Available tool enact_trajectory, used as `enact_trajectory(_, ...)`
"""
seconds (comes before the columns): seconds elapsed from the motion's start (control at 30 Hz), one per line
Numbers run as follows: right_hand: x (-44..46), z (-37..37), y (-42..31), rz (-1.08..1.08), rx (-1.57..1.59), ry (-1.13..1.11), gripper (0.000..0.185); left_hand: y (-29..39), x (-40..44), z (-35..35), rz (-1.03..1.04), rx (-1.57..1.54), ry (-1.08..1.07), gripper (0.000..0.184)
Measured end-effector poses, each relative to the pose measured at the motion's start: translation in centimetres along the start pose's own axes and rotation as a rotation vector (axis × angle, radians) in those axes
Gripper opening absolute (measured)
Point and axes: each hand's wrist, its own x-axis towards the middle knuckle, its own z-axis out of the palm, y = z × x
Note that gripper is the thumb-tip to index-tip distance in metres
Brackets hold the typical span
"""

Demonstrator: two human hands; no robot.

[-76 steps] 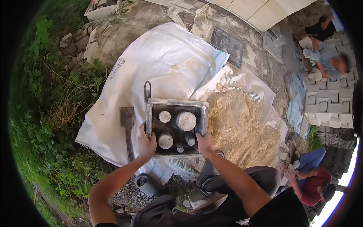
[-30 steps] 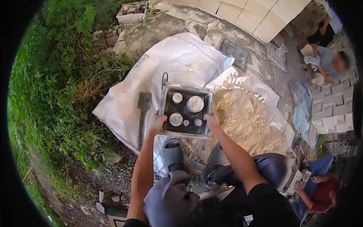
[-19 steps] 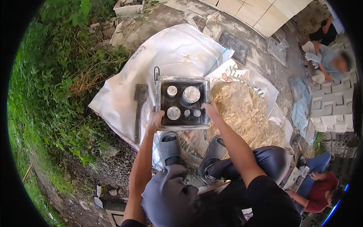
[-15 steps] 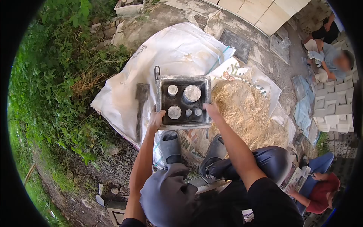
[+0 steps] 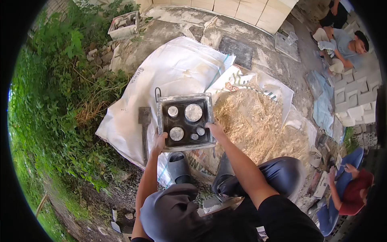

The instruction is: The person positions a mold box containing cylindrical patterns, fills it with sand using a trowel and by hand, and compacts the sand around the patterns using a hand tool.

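Note:
A square, dark mould box with raised grey edges is held up in front of me between both hands. My left hand grips its lower left side, thumb over the rim. At the right side, my right hand is closed on the wall. Inside stand round grey pieces: a large one, two middle-sized ones, and two small ones near the lower right. A bent wire loop sticks out at the upper left corner. The fingers under the box are hidden.
White sacks spread on the ground beneath. A heap of pale sawdust-like material lies to the right, a dark flat bar to the left. Plants edge the left. Two people sit at right, near grey blocks.
The box has shifted left and down in view and turned slightly counter-clockwise, still in both hands. The two small round pieces now sit diagonally to each other. The whole view has moved too.

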Motion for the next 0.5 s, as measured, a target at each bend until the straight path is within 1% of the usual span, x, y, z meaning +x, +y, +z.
enact_trajectory(0.03, -0.1, 0.2, -0.2, -0.020, -0.029, 0.029, 0.044, -0.1, 0.1, -0.1, 0.006, 0.013, -0.003, 0.058)
enact_trajectory(0.07, -0.2, 0.1, -0.3, -0.041, -0.038, 0.038, 0.045, -0.4, 0.2, -0.1, -0.009, 0.012, 0.002, 0.053)
enact_trajectory(0.1, -0.3, 0.2, -0.7, -0.041, -0.029, 0.039, 0.045, -0.2, 0.1, -0.1, -0.024, 0.008, 0.009, 0.049)
enact_trajectory(0.13, -0.5, 0.2, -1.0, -0.041, -0.044, 0.020, 0.043, -0.2, -0.1, -0.1, -0.026, 0.018, 0.009, 0.049)
enact_trajectory(0.2, -0.6, 0.0, -1.9, -0.038, -0.054, 0.004, 0.042, 0.0, -0.3, 0.2, -0.045, -0.037, 0.050, 0.040)
enact_trajectory(0.27, -0.9, 0.1, -2.6, -0.031, -0.181, 0.027, 0.038, -1.4, 0.3, 0.0, -0.057, -0.043, 0.052, 0.036)
enact_trajectory(0.33, -0.1, 0.0, -1.6, -0.009, -0.180, 0.010, 0.037, -2.4, 0.9, -0.4, -0.064, -0.050, 0.050, 0.033)
enact_trajectory(0.4, -0.2, -0.1, -1.7, 0.006, -0.187, -0.007, 0.037, -3.2, 1.3, -0.7, -0.156, -0.069, 0.004, 0.030)
enact_trajectory(0.43, -0.7, -0.1, -2.6, 0.006, -0.263, 0.022, 0.038, -2.2, 0.9, -0.6, -0.156, -0.070, 0.005, 0.030)
enact_trajectory(0.47, -1.1, 0.0, -3.7, 0.005, -0.340, 0.050, 0.039, -1.3, 0.5, -0.7, -0.211, -0.036, -0.046, 0.027)
enact_trajectory(0.5, -1.1, 0.1, -3.8, 0.002, -0.339, 0.043, 0.039, -0.8, 0.2, -0.8, -0.265, -0.002, -0.093, 0.025)
